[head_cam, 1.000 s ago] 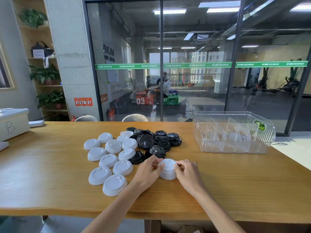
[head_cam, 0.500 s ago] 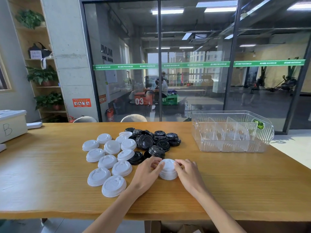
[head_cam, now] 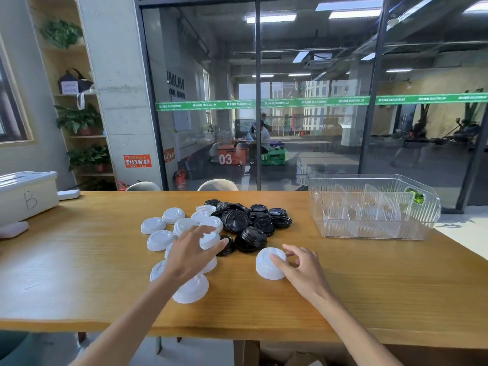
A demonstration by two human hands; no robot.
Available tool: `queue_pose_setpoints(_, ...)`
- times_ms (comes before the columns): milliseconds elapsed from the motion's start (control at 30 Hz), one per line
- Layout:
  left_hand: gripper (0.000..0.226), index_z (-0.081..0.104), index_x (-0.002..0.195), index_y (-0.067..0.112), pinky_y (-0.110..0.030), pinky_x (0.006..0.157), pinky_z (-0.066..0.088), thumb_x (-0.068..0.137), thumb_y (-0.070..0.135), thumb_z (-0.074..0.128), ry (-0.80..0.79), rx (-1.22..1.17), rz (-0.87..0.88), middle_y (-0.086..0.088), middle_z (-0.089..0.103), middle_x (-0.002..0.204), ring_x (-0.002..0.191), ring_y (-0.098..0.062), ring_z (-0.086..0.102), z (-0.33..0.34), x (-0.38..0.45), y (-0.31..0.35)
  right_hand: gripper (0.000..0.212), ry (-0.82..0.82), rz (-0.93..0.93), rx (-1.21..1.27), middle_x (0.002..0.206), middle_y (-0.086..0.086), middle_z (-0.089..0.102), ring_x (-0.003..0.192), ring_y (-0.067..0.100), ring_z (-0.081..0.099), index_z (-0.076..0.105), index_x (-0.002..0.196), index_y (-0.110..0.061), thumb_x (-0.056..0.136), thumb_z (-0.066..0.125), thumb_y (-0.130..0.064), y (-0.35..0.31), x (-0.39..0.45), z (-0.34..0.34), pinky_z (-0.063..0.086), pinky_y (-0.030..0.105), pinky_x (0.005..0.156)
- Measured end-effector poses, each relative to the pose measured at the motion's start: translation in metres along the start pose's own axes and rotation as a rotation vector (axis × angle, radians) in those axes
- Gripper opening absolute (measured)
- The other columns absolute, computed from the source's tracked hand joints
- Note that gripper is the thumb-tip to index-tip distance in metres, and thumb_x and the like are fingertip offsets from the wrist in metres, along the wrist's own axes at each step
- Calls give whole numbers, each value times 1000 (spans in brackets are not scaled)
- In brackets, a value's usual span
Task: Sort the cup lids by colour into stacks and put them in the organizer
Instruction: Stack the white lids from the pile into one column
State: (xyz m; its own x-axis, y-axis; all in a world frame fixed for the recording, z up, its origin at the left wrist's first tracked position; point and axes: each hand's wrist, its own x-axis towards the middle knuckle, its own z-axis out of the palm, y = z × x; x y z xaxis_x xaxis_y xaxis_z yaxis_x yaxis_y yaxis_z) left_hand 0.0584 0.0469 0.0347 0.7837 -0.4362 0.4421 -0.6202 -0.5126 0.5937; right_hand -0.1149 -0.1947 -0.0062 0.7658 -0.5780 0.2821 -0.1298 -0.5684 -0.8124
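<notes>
Reaching over the scattered white lids [head_cam: 169, 233] near the middle of the counter [head_cam: 369, 286], your left hand [head_cam: 188, 253] has its fingers spread and lightly curved, the fingertips touching one white lid [head_cam: 210, 240] at the inner edge of the group; whether it is actually pinching that lid you cannot tell from this view. Your right hand [head_cam: 301, 268] rests beside a short stack of white lids [head_cam: 269, 264] that sits on the counter closer to the near edge, thumb against the stack's side and fingers loosely bent behind it, holding it lightly. The black lids [head_cam: 250, 220] lie heaped just beyond the stack and to the right of the white ones, some touching the white lids where the two colours meet. The clear organizer [head_cam: 375, 207] stands toward the far right corner of the counter, well apart from both hands, with its dividers upright. A white bin marked B [head_cam: 26, 196] sits at the far left edge.
</notes>
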Motion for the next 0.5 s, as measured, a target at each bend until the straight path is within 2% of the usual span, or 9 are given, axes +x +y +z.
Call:
queue_pose_setpoints(100, 65, 72, 121, 40, -42, 93, 56, 76, 87, 68, -42, 98, -56, 17, 69, 122, 112, -10, 66, -26, 2, -29, 78, 22, -6, -3, 120, -14, 60, 126, 13, 45, 60, 148, -25, 84, 78, -66, -3, -1, -2, 47, 39, 108)
queue_pose_setpoints(267, 86, 72, 119, 41, -41, 94, 54, 58, 100, 61, -143, 256, -119, 19, 66, 124, 113, -12, 65, -37, -3, -54, 100, -13, -41, -73, 128, -11, 54, 130, 14, 40, 49, 155, -27, 72, 87, -68, -6, 1, -3, 44, 39, 111)
queue_pose_setpoints(400, 82, 74, 113, 40, -37, 92, 47, 58, 99, 58, -186, 346, -100, 21, 58, 119, 109, -11, 61, -30, -3, -47, 115, -67, -86, -123, 133, -12, 50, 131, 9, 32, 39, 160, -32, 65, 91, -69, -9, 3, -4, 36, 32, 105)
queue_pose_setpoints(433, 77, 74, 106, 39, -37, 92, 44, 59, 98, 58, -201, 379, -103, 21, 58, 118, 111, -13, 60, -27, -2, -44, 116, -70, -98, -132, 134, -13, 49, 131, 9, 32, 38, 160, -33, 64, 91, -69, -9, 3, -4, 34, 30, 103)
queue_pose_setpoints(500, 69, 66, 79, 32, -37, 89, 39, 57, 97, 54, -228, 428, -116, 18, 60, 112, 109, -16, 59, -23, 2, -37, 117, -64, -115, -142, 134, -14, 49, 130, 7, 31, 37, 161, -33, 64, 91, -69, -8, 3, -4, 33, 29, 102)
